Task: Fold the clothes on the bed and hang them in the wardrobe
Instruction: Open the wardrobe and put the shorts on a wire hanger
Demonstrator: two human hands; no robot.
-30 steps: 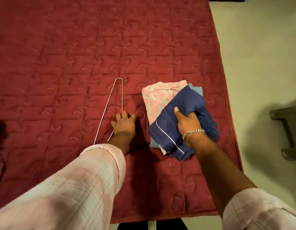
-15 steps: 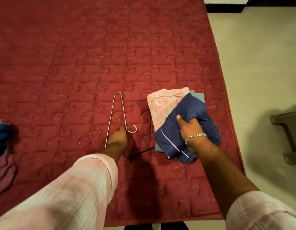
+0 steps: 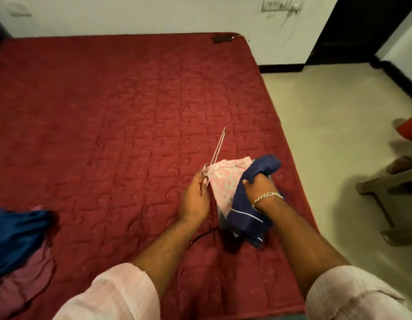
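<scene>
i have my left hand (image 3: 195,199) curled round the hook end of a thin metal wire hanger (image 3: 217,153), which is lifted off the bed and tilts up and away, its far tip over the quilt. the hanger's lower part lies just beside the pink floral garment (image 3: 225,181), at its left edge. my right hand (image 3: 258,185) grips a bunch of the navy garment with white piping (image 3: 246,215), fingers closed into the cloth near its top; a chain bracelet (image 3: 267,197) sits on that wrist. the navy piece overlaps the pink one, and both rest on the red quilted bedspread (image 3: 121,116) near the bed's right edge. a sliver of pale blue cloth shows under them, too little to name. at the bed's left edge lie a crumpled blue cloth (image 3: 17,236) and, touching it, a mauve cloth (image 3: 22,276). a thin black cord (image 3: 203,234) lies on the quilt between my forearms. a wooden stool (image 3: 389,188) stands on the pale floor to the right.
</scene>
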